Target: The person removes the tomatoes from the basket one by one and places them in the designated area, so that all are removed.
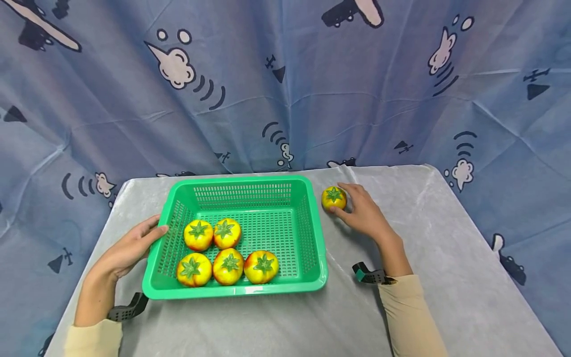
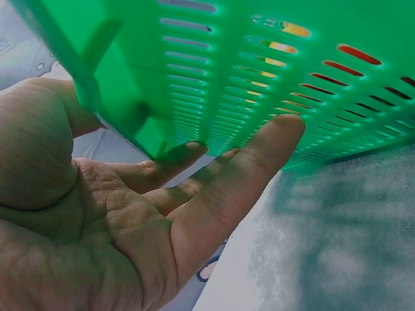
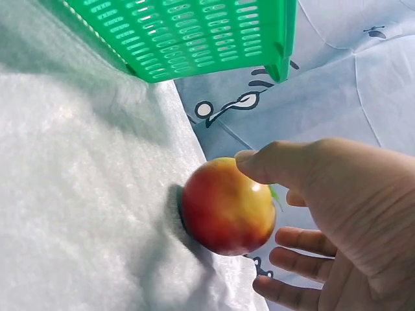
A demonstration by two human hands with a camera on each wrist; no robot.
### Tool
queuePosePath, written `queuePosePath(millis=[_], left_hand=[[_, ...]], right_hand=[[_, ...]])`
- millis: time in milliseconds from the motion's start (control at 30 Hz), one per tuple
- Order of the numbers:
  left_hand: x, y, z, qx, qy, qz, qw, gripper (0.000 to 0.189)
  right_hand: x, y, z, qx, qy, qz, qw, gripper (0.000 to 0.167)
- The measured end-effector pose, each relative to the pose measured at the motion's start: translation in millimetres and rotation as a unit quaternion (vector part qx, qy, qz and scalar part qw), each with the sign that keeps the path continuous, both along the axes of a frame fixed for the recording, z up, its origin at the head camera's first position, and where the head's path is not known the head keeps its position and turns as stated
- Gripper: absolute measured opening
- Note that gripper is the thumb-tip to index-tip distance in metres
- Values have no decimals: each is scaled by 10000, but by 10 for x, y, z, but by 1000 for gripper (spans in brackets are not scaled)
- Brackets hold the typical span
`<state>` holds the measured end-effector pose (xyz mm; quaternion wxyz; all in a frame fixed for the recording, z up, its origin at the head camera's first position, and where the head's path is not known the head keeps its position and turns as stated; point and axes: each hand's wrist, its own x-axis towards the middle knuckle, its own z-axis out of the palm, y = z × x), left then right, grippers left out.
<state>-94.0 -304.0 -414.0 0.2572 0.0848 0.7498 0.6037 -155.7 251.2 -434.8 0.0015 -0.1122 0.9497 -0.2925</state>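
My left hand (image 1: 136,245) holds the left rim of a green plastic basket (image 1: 236,292), thumb over the rim and fingers along the outer wall. In the left wrist view those fingers (image 2: 220,194) lie against the slotted side. Inside the basket sit several yellow-red toy tomatoes (image 1: 228,267) with green star-shaped tops, gathered toward its left and front. One more toy tomato (image 1: 333,198) rests on the table just right of the basket. My right hand (image 1: 363,210) is around its right side; in the right wrist view the thumb overlaps the tomato (image 3: 227,207) and the other fingers stand loosely apart from it.
A grey-white cloth (image 1: 446,277) covers the table, its far edge close behind the basket. Beyond hangs a blue patterned curtain (image 1: 339,99). Each wrist wears a black band (image 1: 370,274).
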Motion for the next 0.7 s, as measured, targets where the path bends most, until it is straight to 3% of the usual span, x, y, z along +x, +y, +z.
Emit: queuePosePath(millis=[267,700], left_hand=[[-4,-5,5,-10,-34,10,10000,69],[-6,0,-13,20,35,16,10000,70]], right_hand=[[66,-30,116,-105,25,18,9999,73],[229,-242,433,-417,185,310,9985,69]])
